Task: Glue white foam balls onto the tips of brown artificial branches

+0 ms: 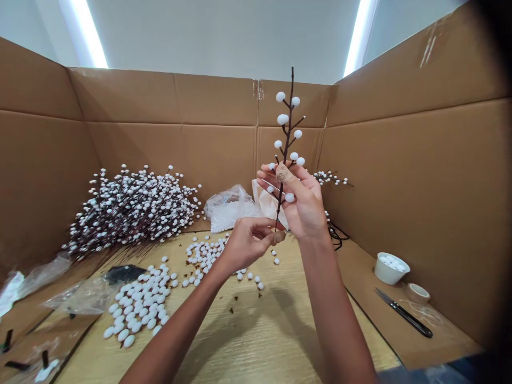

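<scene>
Centrally, the right hand (306,205) is closed around a branch (287,133), held upright above the worktop (256,330) at centre frame; its grip sits on the lower stem, with white beads showing between the fingers. The left hand (248,240), just below and to the left, pinches the stem's bottom end between thumb and fingertips. Loose beads (138,306) lie at lower left, a pile of branches (128,208) at left, a bag (230,208) behind the hands, and a bowl (391,268), scissors (404,313) and tape (416,292) at lower right.
</scene>
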`<action>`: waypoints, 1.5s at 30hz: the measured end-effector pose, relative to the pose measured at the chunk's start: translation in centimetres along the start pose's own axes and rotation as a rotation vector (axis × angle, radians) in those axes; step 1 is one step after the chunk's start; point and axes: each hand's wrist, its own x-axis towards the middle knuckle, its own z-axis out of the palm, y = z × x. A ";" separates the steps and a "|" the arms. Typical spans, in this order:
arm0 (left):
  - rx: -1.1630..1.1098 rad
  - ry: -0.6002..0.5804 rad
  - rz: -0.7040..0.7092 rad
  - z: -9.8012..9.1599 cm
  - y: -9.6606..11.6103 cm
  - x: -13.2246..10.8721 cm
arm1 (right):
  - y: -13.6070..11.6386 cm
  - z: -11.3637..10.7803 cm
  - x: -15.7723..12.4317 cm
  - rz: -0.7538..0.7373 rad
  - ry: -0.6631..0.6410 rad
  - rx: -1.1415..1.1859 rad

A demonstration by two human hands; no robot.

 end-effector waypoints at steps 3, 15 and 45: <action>0.002 -0.008 0.017 0.2 -0.1 0.0 | 0.2 -0.1 0.0 -0.003 -0.057 -0.030; 0.243 -0.453 -0.127 -4.4 -1.6 0.0 | -0.6 -0.9 0.2 -0.131 -0.078 -0.269; -0.351 0.411 0.171 -6.6 3.0 -0.7 | -0.2 -0.1 -0.5 -0.047 -0.262 -0.213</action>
